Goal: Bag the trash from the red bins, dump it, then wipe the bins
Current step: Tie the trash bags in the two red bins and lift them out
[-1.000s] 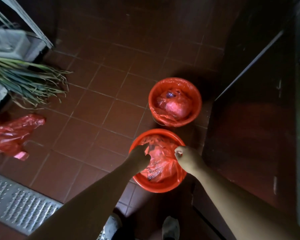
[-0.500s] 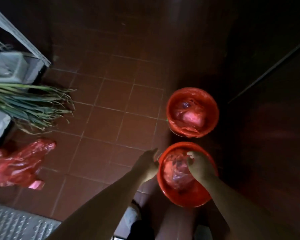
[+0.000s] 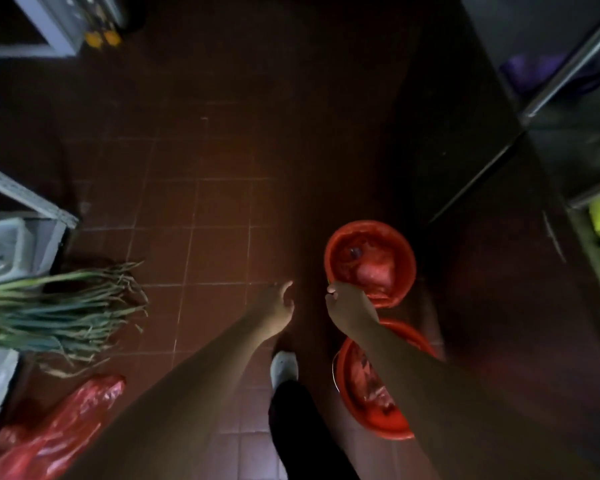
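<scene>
Right hand [image 3: 349, 308] pinching near rim of far round red plastic bin [image 3: 400, 237]; left hand [image 3: 274, 306] loose, fingers spread, empty, over brown tiled floor [image 3: 194, 209].

Green onions [image 3: 59, 306] beside a white shoe [image 3: 283, 367] on tiles [image 3: 219, 202]

Two red bins [image 3: 369, 230] [image 3: 374, 429], two hands [image 3: 274, 308] [image 3: 349, 308], one loose red bag [image 3: 59, 427] and one bunch of scallions [image 3: 59, 306] are seen.

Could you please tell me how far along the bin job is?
Early. Done: nothing visibly; both bins, far bin and near bin, hold bagged trash. In hand: right hand at the far bin's rim, left hand open over the floor. Left: lifting bags, dumping, wiping.
</scene>
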Demonstrator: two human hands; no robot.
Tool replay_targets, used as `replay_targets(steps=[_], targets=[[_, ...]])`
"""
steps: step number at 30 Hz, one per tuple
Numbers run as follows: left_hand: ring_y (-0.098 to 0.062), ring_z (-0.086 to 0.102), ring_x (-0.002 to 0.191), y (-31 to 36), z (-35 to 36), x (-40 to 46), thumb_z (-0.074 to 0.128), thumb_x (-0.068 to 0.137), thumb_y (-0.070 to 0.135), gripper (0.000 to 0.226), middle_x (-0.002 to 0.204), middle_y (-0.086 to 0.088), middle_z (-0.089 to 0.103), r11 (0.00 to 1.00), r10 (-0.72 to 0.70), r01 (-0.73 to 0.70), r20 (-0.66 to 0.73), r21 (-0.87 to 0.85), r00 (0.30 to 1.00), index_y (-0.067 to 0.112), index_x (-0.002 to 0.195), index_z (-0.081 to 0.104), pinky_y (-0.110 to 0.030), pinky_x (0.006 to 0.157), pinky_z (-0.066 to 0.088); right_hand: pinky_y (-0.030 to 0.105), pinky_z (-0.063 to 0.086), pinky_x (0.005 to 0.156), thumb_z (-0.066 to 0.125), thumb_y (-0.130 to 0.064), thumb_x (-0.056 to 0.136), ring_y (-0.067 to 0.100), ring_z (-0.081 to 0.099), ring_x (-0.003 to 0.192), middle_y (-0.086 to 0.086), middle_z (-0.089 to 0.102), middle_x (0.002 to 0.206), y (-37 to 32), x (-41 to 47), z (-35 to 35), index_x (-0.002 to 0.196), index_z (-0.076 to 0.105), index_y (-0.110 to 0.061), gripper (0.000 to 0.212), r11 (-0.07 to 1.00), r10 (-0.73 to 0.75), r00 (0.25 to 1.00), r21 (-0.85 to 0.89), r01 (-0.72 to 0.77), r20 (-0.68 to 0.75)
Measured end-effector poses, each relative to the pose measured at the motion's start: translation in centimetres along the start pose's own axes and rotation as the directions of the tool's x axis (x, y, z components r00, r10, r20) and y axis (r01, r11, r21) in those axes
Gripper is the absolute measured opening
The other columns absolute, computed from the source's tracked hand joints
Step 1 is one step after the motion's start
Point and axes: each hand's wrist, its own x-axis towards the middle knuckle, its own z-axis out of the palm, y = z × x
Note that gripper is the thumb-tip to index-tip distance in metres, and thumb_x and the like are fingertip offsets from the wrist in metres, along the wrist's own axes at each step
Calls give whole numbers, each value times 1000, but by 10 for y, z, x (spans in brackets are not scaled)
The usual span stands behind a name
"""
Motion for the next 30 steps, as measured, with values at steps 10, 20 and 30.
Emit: replay_targets(steps=[10, 20, 30], targets=[[-20, 53, 128, 23, -89, 139, 48, 100, 31, 52, 154, 1, 36, 968, 123, -157, 173, 198, 977, 30, 150, 34, -40, 103, 48, 33, 50, 96, 50, -24, 97, 27, 63, 118, 6, 67, 127, -27, 87, -15, 126, 66, -21, 33, 959, 261, 965, 121, -255, -39], [-23, 47, 130, 74, -108, 253, 55, 93, 24, 53, 143, -2, 48, 788, 438, -518, 289, 333, 851, 22, 145, 44, -37, 109, 39, 35, 52, 82, 46, -38, 90, 27, 65, 112, 3, 65, 126, -41, 131, -48, 130, 61, -27, 45, 856, 501, 835, 273, -439, -229], [-22, 36, 136, 106, -121, 328, 50, 96, 27, 50, 146, 0, 44, 256, 691, -900, 585, 352, 425, 20, 145, 44, -38, 113, 33, 38, 53, 83, 54, -27, 97, 31, 61, 111, 3, 61, 129, -66, 151, -31, 133, 60, -26, 37, 668, 743, 589, 413, -619, -319]])
